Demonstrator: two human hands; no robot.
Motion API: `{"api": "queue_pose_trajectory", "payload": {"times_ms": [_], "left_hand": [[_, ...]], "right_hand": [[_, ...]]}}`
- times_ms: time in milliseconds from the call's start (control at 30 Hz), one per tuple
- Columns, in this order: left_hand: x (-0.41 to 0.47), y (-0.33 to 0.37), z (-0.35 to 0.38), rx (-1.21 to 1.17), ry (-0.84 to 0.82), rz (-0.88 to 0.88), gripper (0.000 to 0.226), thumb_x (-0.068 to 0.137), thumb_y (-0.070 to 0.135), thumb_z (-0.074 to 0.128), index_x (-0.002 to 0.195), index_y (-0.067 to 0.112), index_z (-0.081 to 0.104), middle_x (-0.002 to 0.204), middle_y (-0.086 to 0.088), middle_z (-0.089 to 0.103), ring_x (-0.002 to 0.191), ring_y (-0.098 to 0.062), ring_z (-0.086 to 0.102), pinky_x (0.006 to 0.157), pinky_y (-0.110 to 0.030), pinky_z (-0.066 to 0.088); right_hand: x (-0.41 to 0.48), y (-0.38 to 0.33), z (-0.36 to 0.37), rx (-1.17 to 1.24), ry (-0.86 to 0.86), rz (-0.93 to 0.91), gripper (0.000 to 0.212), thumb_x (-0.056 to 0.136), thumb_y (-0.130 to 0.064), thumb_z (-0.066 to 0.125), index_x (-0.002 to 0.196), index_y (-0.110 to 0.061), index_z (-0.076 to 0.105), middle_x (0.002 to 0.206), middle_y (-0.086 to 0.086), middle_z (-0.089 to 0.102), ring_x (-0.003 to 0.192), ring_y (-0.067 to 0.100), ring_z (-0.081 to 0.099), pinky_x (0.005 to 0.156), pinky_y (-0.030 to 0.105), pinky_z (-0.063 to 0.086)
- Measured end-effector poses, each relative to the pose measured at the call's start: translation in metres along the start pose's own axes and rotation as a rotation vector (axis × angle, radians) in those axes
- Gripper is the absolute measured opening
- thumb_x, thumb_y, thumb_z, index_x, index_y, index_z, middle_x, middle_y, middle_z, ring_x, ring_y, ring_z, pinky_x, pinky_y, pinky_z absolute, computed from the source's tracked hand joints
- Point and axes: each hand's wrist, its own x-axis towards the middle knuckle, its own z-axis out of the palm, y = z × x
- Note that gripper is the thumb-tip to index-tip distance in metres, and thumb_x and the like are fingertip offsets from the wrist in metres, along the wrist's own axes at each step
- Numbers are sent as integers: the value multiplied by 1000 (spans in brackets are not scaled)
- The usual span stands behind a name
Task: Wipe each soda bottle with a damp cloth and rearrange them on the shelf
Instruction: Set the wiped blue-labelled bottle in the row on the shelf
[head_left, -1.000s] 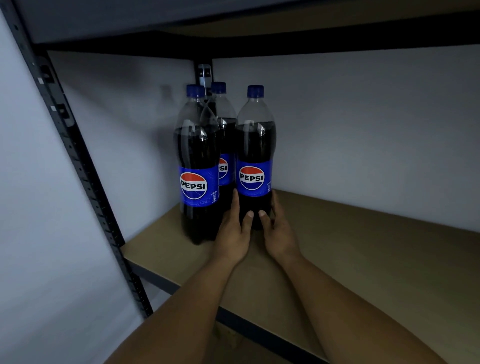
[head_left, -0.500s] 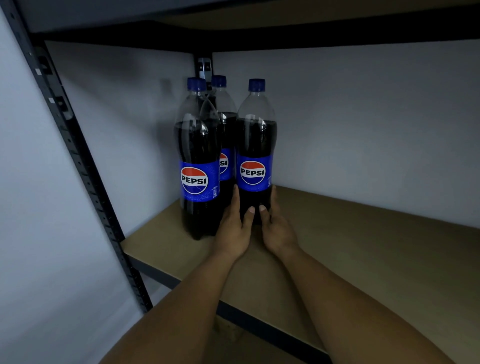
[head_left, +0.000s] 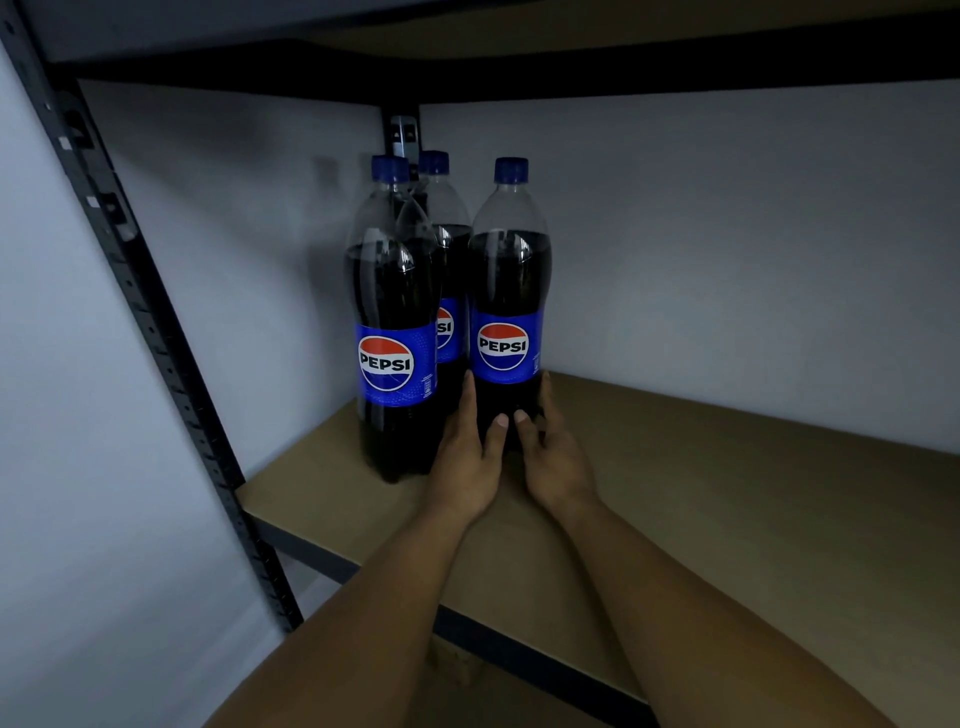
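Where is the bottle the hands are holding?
Head view, middle: the bottle stands on the shelf, just right of the other bottles, with the left hand and right hand round its base.

A pale grey wall (head_left: 727, 234) is seen at the back and on the left, dimly lit. A black perforated upright (head_left: 171, 353) is set slanting down the left side, and a second post (head_left: 402, 130) is partly seen in the back corner. A dark crossbeam (head_left: 519, 73) is carried overhead. A brownish object (head_left: 452, 670) is glimpsed below, too dark to be identified.
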Motion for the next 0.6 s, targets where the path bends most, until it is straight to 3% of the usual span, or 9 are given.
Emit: {"api": "queue_pose_trajectory", "payload": {"times_ms": [200, 333, 433, 533, 600], "left_hand": [[0, -2, -1, -18, 16, 1, 72, 109, 40, 48, 166, 36, 4, 173, 1, 19, 158, -20, 20, 122, -37, 25], [0, 0, -3, 2, 25, -22, 71, 109, 42, 48, 167, 35, 7, 171, -4, 26, 156, -25, 27, 122, -44, 30], [-5, 6, -4, 19, 51, -47, 69, 108, 41, 51, 166, 31, 15, 165, -9, 36, 150, -29, 38, 118, -47, 39], [-17, 16, -7, 85, 55, -45, 64, 106, 37, 55, 163, 24, 28, 150, -13, 51, 135, -29, 53, 107, -47, 50], [-31, 24, -9, 110, 4, -44, 51, 106, 37, 56, 154, 23, 43, 130, -7, 61, 121, -24, 61, 90, -34, 51]], "right_hand": [[-10, -7, -6, 84, 51, -2, 54, 111, -39, 49, 163, -40, 31, 156, -12, 53, 139, 8, 52, 115, 35, 45], [-20, -17, -12, 53, 64, 62, 46, 111, -39, 49, 156, -31, 46, 135, -9, 63, 123, 8, 59, 99, 24, 43], [-31, -19, -19, 21, 85, 95, 28, 110, -36, 53, 134, -27, 63, 117, -9, 68, 110, 9, 63, 84, 14, 44], [-53, -19, -27, 24, 95, 108, 12, 108, -27, 57, 111, -26, 68, 100, -8, 71, 92, 7, 65, 72, 3, 42], [-70, -22, -35, 35, 77, 122, 12, 107, -24, 59, 106, -25, 70, 98, -9, 71, 89, 4, 64, 74, 5, 43]]}}
